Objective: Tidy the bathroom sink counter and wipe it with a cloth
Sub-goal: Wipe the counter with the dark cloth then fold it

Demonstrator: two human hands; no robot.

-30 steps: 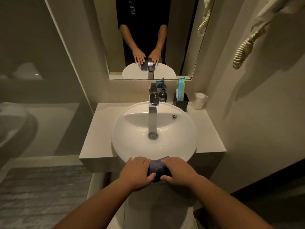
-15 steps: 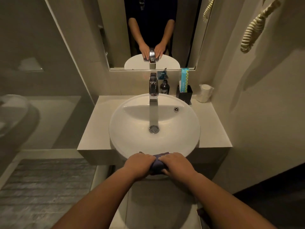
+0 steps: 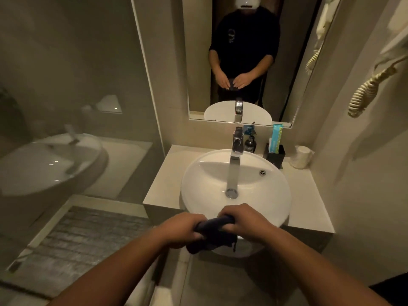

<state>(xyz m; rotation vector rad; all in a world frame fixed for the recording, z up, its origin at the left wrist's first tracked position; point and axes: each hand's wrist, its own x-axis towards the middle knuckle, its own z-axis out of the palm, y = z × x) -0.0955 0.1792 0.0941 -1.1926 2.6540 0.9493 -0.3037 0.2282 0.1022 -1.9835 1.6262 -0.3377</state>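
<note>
A dark blue cloth (image 3: 212, 237) is bunched between both my hands, just in front of the near rim of the round white sink (image 3: 198, 188). My left hand (image 3: 183, 228) grips its left end and my right hand (image 3: 247, 221) grips its right end. The cloth hangs down a little below my fists, off the basin. The pale stone counter (image 3: 309, 202) runs on both sides of the sink.
A chrome tap (image 3: 237, 146) stands behind the basin. Beside it are a dark pump bottle (image 3: 250, 143), a black holder (image 3: 276, 156) with a teal tube (image 3: 276, 138), and a white paper roll (image 3: 301, 160). A mirror (image 3: 198, 62) hangs above; a glass partition stands at left.
Both hands have lifted the cloth off the sink's front rim and closed into fists on it. The camera has tilted up and to the left.
</note>
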